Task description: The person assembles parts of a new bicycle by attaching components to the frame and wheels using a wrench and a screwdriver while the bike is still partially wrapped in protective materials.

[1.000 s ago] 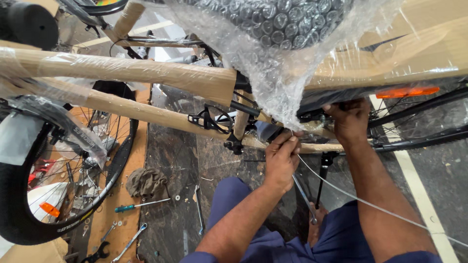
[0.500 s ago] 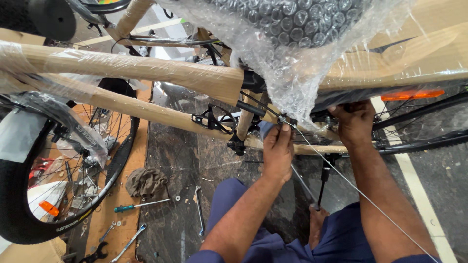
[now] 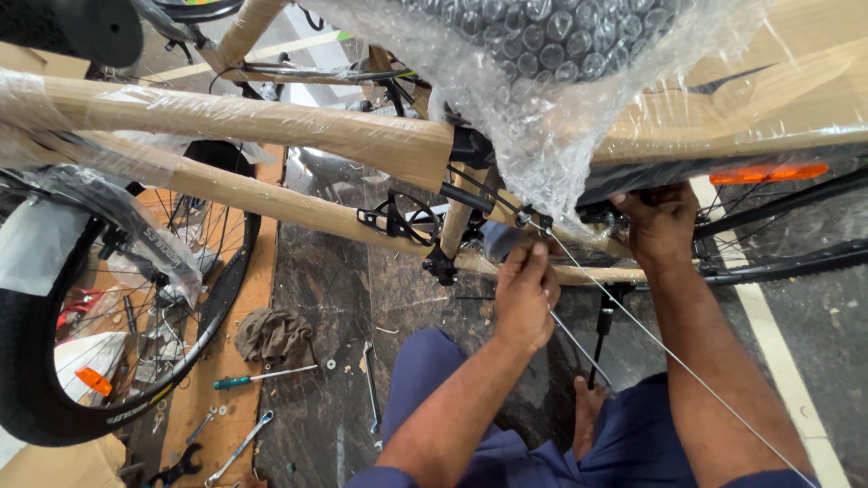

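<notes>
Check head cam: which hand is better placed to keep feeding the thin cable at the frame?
Left, probably. The left hand already pinches the thin cable right by the frame clamp. The right hand is up against the wrapped frame, off the cable.

Wrapped frame tubes (image 3: 271, 126) and bubble wrap (image 3: 542, 108) crowd the hands (image 3: 524, 294); floor below lies open.

- Clear bubble wrap (image 3: 561, 81) hangs at top centre.
- Brown paper wrapping (image 3: 253, 122) covers the frame tubes.
- A grey plastic bag (image 3: 136, 226) hangs over the left wheel.
</notes>
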